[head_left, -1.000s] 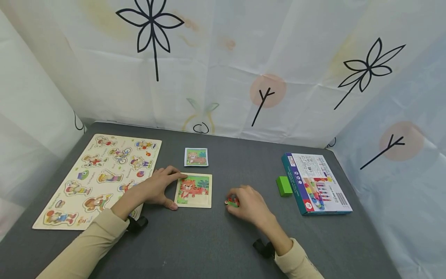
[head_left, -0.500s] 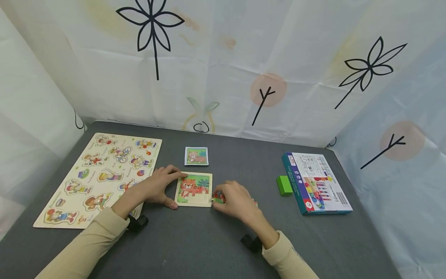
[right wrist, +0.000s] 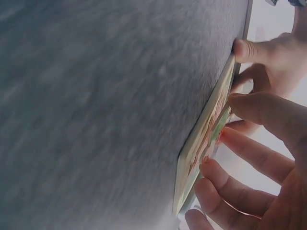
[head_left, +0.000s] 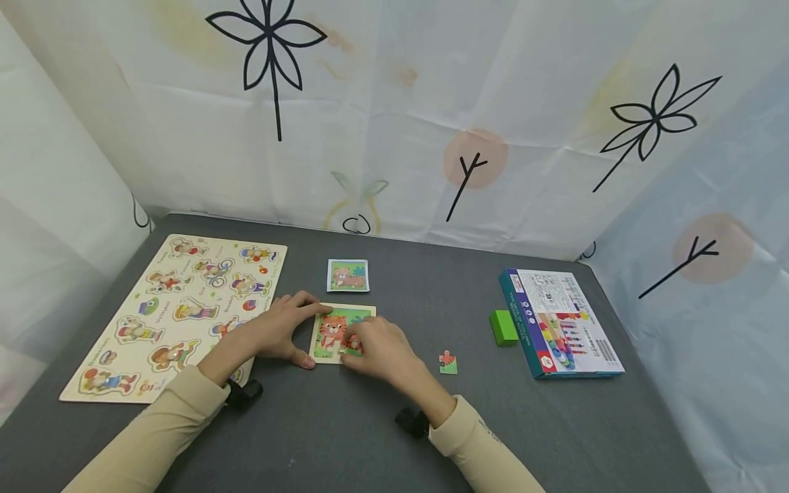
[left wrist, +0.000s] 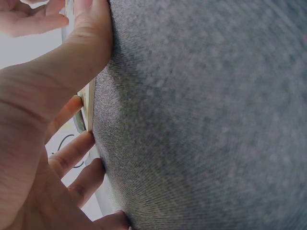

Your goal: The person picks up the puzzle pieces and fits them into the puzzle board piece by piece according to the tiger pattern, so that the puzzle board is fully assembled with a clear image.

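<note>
A small square puzzle board (head_left: 325, 360) with a tiger picture lies mid-table. My left hand (head_left: 277, 332) rests at its left side, thumb by the near corner and index finger on the far left edge. Over the board's right part, my right hand (head_left: 383, 349) pinches a red and green puzzle piece (right wrist: 219, 122) between thumb and fingertips. The piece is tilted in the right wrist view, close over the board. Another red and green puzzle piece (head_left: 448, 364) lies on the table to the right of that hand.
Behind the board lies a picture card (head_left: 348, 276) of a similar animal. A large board of cartoon figures (head_left: 194, 311) lies under the left forearm. To the right are a green block (head_left: 504, 329) and a flat printed box (head_left: 570, 329). Printed curtains surround the grey table (head_left: 345, 438).
My right hand has moved left with the puzzle piece, from the table to over the board. The other loose piece is now uncovered. My left hand stays in place.
</note>
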### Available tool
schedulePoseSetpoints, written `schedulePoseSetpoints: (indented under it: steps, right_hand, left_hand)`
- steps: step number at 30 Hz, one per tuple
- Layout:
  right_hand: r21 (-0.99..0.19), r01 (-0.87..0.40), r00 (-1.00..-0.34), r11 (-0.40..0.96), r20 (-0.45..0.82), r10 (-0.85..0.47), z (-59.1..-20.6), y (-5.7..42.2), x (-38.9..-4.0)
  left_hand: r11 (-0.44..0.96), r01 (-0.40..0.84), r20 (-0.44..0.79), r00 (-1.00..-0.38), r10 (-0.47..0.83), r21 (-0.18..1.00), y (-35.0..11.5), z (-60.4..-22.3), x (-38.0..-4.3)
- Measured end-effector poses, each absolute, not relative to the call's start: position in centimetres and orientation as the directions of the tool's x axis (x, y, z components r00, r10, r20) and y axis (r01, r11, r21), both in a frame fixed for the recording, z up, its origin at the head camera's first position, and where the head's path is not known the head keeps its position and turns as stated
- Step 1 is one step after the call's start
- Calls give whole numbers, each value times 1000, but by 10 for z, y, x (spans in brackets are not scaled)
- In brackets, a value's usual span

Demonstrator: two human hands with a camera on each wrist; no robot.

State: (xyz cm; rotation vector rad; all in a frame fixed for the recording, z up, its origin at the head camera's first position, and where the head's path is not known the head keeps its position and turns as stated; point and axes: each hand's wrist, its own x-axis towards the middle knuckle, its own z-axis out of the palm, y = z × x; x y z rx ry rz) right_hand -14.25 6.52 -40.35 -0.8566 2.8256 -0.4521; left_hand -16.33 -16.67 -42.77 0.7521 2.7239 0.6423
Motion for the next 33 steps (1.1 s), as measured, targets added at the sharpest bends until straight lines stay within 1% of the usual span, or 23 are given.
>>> schedulePoseSetpoints:
  steps: [4, 10, 24, 33]
  right_hand:
    - [-308, -529, -820, 791, -55, -570, -405, 56, -143]
    - [-245, -537, -827, 807, -37, -561, -409, 50, -142]
    - [-290, -534, -822, 794, -41, -567, -408, 53, -141]
    - [-287, -541, -819, 791, -35, -573, -409, 50, -140]
  left_hand:
    - [772, 427, -112, -839, 532, 472, -167, -428, -164]
    - [765, 438, -91, -839, 536, 473, -167, -429, -163]
    - [763, 436, -92, -838, 537, 478, -167, -428, -162]
    - [762, 439, -87, -839, 538, 476, -167, -427, -162]
